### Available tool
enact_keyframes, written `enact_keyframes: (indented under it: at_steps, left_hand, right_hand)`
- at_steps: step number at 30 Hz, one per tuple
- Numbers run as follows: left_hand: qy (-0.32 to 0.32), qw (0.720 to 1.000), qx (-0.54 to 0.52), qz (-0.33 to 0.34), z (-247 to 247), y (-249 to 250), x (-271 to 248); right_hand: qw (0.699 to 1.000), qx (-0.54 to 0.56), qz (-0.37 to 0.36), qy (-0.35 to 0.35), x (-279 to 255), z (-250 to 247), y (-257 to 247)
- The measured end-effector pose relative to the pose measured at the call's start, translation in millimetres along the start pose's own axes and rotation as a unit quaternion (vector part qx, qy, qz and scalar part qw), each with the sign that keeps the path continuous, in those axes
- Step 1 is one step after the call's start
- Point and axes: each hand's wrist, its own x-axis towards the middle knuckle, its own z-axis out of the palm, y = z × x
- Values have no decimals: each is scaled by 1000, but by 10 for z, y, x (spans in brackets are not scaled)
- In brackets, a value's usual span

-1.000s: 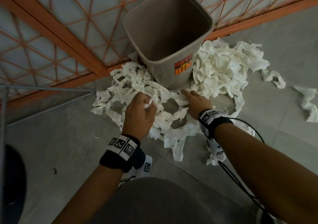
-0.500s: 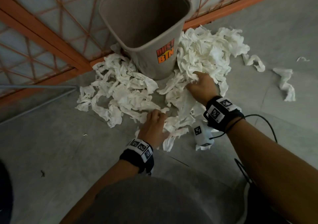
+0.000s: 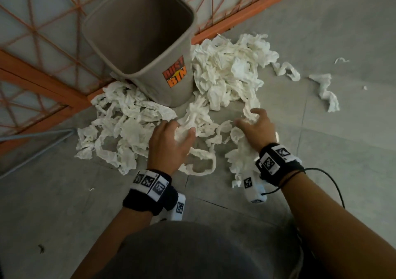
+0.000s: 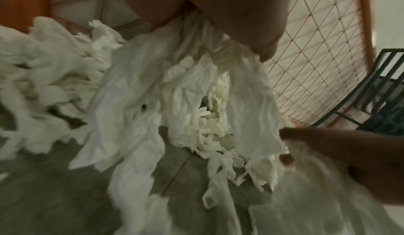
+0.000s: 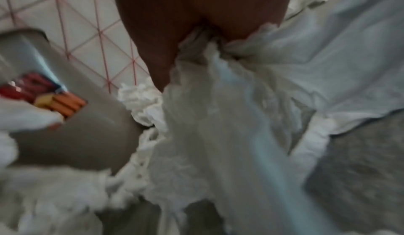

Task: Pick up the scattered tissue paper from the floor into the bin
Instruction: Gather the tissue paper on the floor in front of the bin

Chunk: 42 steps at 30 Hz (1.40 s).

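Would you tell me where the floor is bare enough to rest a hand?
Bare floor lies near-left of the left hand, and a small patch between both hands, before the bin. Tissue paper crowds both flanks of the bin, under the right hand too.

Tissue paper (image 3: 132, 126) lies on the floor (image 3: 334, 141) around the bin (image 3: 150, 42), before the fence (image 3: 42, 49).

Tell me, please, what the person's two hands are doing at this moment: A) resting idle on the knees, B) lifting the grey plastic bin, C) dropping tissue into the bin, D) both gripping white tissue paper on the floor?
D: the left hand and right hand both curl their fingers round crumpled white tissue paper on the grey floor, in front of the grey plastic bin.
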Motion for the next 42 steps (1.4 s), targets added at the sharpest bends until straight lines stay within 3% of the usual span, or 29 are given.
enact_keyframes:
  at_steps: [3, 6, 9, 11, 14, 17, 24, 26, 30, 35, 38, 42]
  left_hand:
    - [-30, 999, 36, 5, 151, 27, 207]
    - [-117, 991, 65, -8, 395, 18, 411]
    - [-198, 973, 115, -40, 634, -34, 567]
    - [-225, 963, 141, -46, 733, -99, 606]
    - [-209, 969, 124, -42, 747, -158, 628]
    - [-149, 985, 77, -49, 611, -118, 611]
    - [13, 999, 15, 37, 97, 158, 375]
    - [-5, 998, -7, 63, 77, 246, 298]
    - [-126, 988, 13, 89, 339, 338, 185]
    - [-262, 956, 120, 59, 959, 237, 105]
    - [-265, 951, 145, 62, 1096, 161, 102]
    - [-220, 974, 42, 20, 939, 212, 161]
  right_hand:
    - [991, -121, -6, -50, -14, 107, 194]
    - [968, -237, -19, -78, -16, 166, 385]
    - [961, -264, -51, -69, 1, 173, 517]
    - [971, -224, -66, -56, -3, 159, 530]
    - [982, -154, -110, 4, -17, 108, 491]
    - [985, -99, -133, 41, -15, 26, 417]
    - [997, 32, -54, 38, -45, -153, 236]
    - [997, 54, -23, 47, -40, -205, 206]
    - [993, 96, 36, 55, -2, -246, 249]
    - [993, 106, -15, 51, -15, -245, 359]
    - [994, 99, -43, 20, -67, -212, 411]
    - [997, 20, -67, -34, -200, -75, 462]
